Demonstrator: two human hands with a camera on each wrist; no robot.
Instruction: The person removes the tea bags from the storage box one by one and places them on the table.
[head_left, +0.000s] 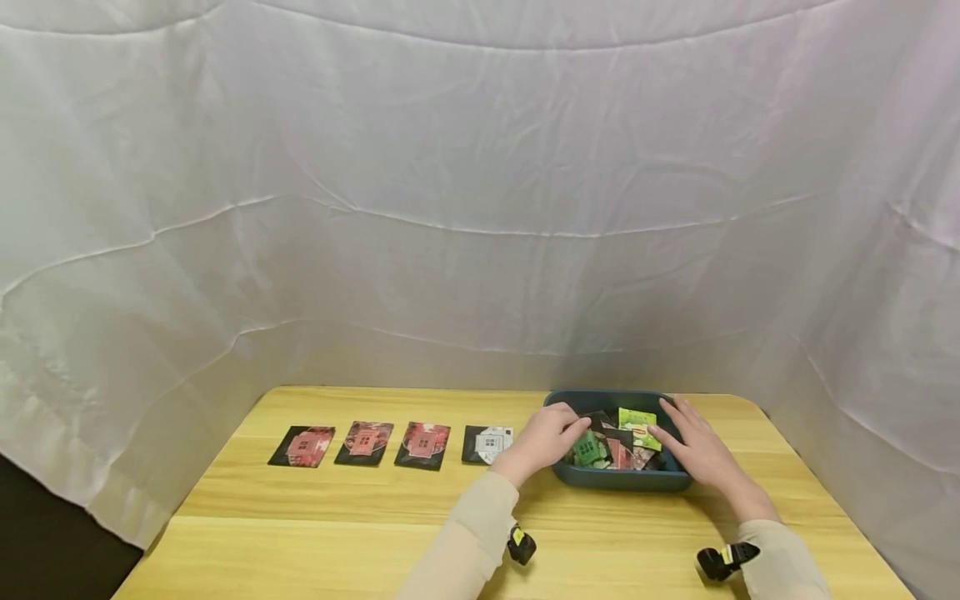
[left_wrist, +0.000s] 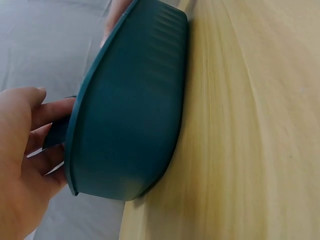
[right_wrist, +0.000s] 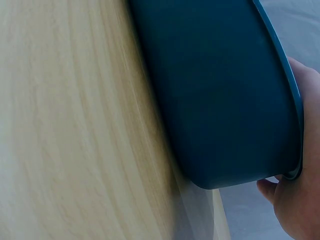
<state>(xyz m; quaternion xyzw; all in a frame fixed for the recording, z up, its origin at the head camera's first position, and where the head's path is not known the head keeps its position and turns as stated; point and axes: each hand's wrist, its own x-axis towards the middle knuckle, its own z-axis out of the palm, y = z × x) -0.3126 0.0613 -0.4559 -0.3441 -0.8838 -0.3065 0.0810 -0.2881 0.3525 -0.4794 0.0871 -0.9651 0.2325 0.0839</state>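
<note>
Left hand seemingly pinches a dark sachet at the blue bin beneath it; right hand rests, fingers spread, opposite. Picking out sachets appears underway, next calling for a clean lift.

Four packets lie in a row on the worktop, left of a tub with other packets inside; a curtain hangs behind

Plastic tub, wood-grained tabletop; satiny cloth
</note>
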